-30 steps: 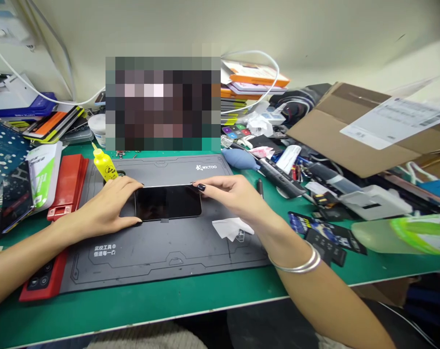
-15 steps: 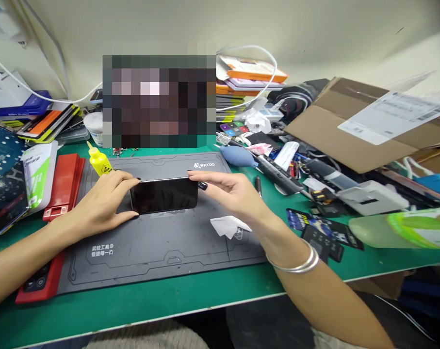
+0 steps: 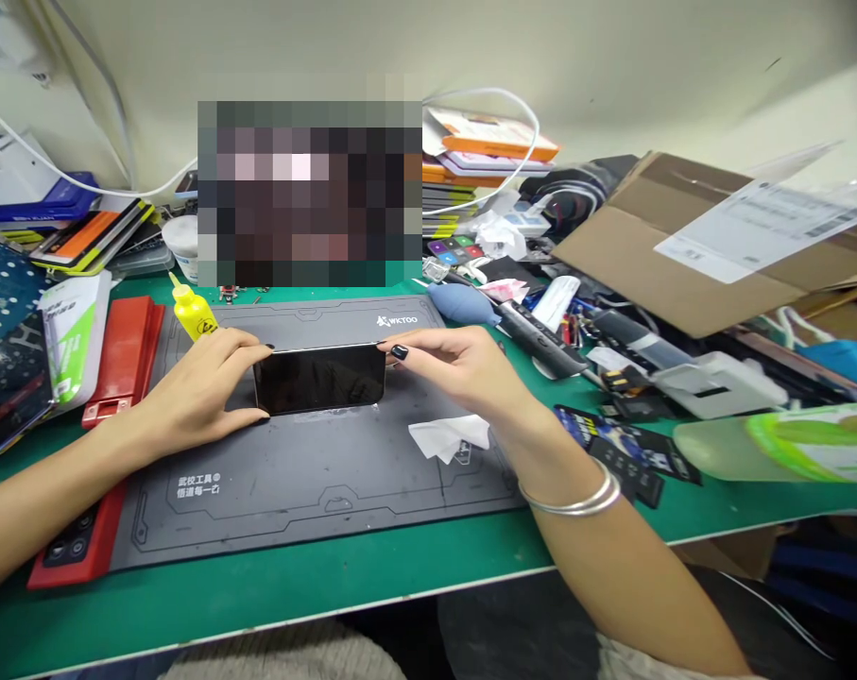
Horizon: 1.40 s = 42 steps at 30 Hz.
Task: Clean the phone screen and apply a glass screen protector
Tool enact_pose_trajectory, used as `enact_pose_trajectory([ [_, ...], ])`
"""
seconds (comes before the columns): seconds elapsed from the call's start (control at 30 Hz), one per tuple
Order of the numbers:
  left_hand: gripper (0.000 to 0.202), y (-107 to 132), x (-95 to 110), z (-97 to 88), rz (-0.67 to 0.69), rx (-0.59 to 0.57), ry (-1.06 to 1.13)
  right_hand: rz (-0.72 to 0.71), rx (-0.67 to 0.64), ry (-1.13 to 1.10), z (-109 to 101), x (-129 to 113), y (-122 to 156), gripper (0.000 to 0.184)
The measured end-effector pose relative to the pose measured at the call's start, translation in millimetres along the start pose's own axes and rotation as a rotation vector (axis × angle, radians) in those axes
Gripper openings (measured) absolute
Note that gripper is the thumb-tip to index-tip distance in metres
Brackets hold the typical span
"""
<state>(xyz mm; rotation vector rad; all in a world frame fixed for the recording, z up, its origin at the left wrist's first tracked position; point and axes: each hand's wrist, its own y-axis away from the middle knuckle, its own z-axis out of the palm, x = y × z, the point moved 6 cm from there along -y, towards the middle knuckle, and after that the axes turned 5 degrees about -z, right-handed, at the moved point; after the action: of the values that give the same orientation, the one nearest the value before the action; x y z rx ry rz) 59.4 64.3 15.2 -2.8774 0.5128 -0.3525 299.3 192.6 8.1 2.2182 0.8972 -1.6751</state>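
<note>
Black glass fronts the one smartphone (image 3: pixel 319 378), which lies on the grey WKTOO mat (image 3: pixel 315 501). The left hand (image 3: pixel 201 392) clamps its left end, fingers along the top edge, thumb on the lower edge. The right hand (image 3: pixel 449 368), apart from the left, pinches the right end, sitting lower on the corner than half a second ago. One yellow bottle (image 3: pixel 193 314) stands beyond the smartphone's left end; one white wipe (image 3: pixel 448 438) lies to its right.

Single head-worn view, facing forward and down over green workbench (image 3: pixel 329 576), close above left hand (image 3: pixel 194 392) and right hand (image 3: pixel 456 368).
</note>
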Motion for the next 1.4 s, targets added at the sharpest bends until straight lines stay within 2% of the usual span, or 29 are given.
enact_pose_trajectory([
  [0.3, 0.048, 1, 2, -2.6, 0.050, 0.039, -0.006, 0.091, -0.027, -0.138, 2, 5, -1, 0.029],
  [0.6, 0.050, 0, 2, -2.0, 0.062, 0.049, -0.009, 0.158, -0.008, -0.159, 2, 9, -2, 0.037],
  [1.1, 0.048, 0, 4, -2.6, 0.076, 0.050, -0.056, 0.244, -0.017, -0.284, 4, 11, -1, 0.034],
  [1.4, 0.049, 1, 0, -1.1, 0.033, 0.024, -0.021, 0.293, -0.030, -0.336, 3, 16, -3, 0.032],
])
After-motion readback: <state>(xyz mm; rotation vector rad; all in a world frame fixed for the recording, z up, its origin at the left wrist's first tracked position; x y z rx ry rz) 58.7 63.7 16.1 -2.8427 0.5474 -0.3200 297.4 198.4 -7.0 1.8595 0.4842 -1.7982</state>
